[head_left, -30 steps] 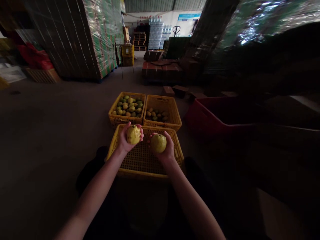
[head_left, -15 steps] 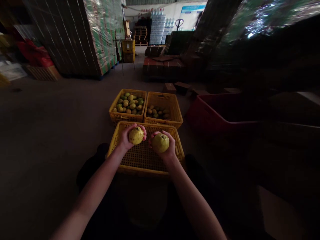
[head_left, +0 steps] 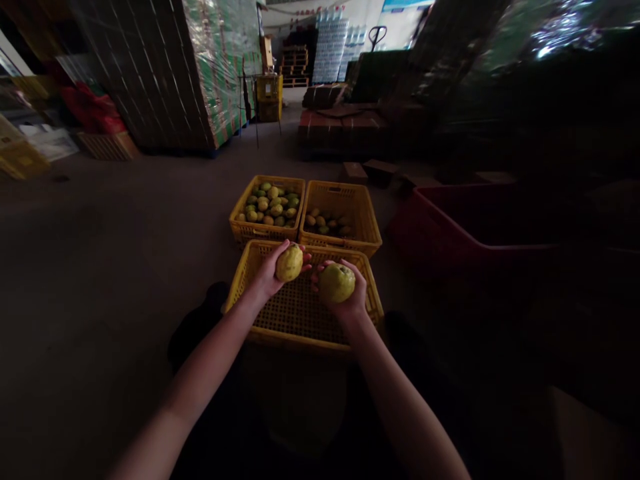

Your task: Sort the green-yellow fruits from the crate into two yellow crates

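Note:
My left hand [head_left: 269,279] is wrapped around a lumpy yellow fruit [head_left: 289,263], thumb on top and fingertips showing at its right side. A rounder, greenish-yellow fruit [head_left: 337,283] rests in the curled fingers of my right hand [head_left: 357,303]. Both hands are over the nearest yellow plastic crate [head_left: 306,340], whose slotted bottom shows beneath them. Behind it, a second yellow crate [head_left: 264,233] on the left holds many similar fruits [head_left: 273,203]. The crate on the right [head_left: 367,217] has fewer fruits [head_left: 325,222] low inside.
A large red bin [head_left: 450,230] stands to the right in shadow. Small cardboard boxes [head_left: 354,173] lie behind the crates. Tall wrapped stacks [head_left: 215,73], bundled flat cardboard [head_left: 345,123] and a pallet jack handle [head_left: 377,35] are farther back. Concrete floor [head_left: 125,233] extends to the left.
The view has swung slightly left, so everything appears shifted right. The yellow fruit has been turned a little in my left hand, and its fingers have loosened slightly. Both fruits are still held.

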`<state>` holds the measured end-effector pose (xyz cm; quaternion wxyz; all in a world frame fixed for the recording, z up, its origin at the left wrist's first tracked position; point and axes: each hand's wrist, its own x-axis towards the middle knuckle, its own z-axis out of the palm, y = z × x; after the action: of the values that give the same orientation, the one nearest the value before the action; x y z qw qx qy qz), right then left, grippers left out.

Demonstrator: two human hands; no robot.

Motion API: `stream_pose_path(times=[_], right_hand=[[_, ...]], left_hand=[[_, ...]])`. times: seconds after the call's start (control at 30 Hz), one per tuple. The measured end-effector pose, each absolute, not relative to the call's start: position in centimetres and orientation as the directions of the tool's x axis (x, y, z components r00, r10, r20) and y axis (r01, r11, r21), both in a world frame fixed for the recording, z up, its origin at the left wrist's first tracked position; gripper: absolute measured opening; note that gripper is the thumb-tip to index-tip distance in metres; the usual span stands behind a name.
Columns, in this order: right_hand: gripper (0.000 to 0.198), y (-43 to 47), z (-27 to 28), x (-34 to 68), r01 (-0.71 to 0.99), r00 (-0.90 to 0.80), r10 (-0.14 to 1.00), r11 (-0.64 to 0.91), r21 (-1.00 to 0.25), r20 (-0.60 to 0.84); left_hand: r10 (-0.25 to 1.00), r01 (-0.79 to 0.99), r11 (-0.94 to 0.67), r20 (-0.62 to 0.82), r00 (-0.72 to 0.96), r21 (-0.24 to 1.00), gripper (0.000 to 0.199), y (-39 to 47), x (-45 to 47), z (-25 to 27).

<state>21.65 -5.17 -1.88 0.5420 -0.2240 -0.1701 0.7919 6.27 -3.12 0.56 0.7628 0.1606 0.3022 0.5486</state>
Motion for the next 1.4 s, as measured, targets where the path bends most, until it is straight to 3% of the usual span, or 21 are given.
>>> stream_pose_path(times=[0.13,0.33,0.73,0.9,1.0,1.13,1.3,1.4], right_hand=[[0.024,-5.1,-2.3,21.7,-0.791,-0.305,0.934,-0.358,-0.497,-0.188],[0.024,-5.0,-2.4,21.8,-0.837,-0.274,0.927,-0.361,-0.411,-0.257],[0.045,-5.1,-1.8,21.8,-0.937,-0.207,0.947,-0.264,-0.227,-0.247],[0.043,-4.9,-1.4,22.0,-0.96,-0.159,0.919,-0.229,-0.161,-0.36],[0.051,-4.7,-1.5,22.3,-0.959,-0.181,0.889,-0.255,-0.127,-0.42],[0.056,-4.5,-2.4,23.0,-0.952,-0.16,0.918,-0.241,-0.191,-0.362],[0.057,-4.9,-2.7,24.4,-0.887,-0.081,0.993,-0.111,-0.448,-0.086],[0.056,-5.4,-1.8,25.2,-0.822,-0.063,0.998,-0.043,-0.567,0.016]], left_hand=[[0.918,-0.727,0.388,-0.307,0.25,0.567,0.018,-3.2,6.4,0.5],[0.878,-0.738,0.466,-0.357,0.318,0.488,0.038,-2.8,6.0,0.3],[0.895,-0.804,0.424,-0.328,0.302,0.417,0.031,-2.8,5.5,-0.5],[0.861,-0.814,0.465,-0.392,0.323,0.349,0.038,-2.4,5.4,-0.6],[0.822,-0.804,0.517,-0.431,0.372,0.294,0.046,-2.2,5.3,-0.6],[0.789,-0.768,0.574,-0.442,0.427,0.284,0.052,-2.0,5.0,-0.9],[0.804,-0.753,0.582,-0.354,0.477,0.307,0.054,-2.4,4.6,-0.9],[0.83,-0.744,0.556,-0.295,0.474,0.37,0.045,-2.6,4.5,-0.5]])
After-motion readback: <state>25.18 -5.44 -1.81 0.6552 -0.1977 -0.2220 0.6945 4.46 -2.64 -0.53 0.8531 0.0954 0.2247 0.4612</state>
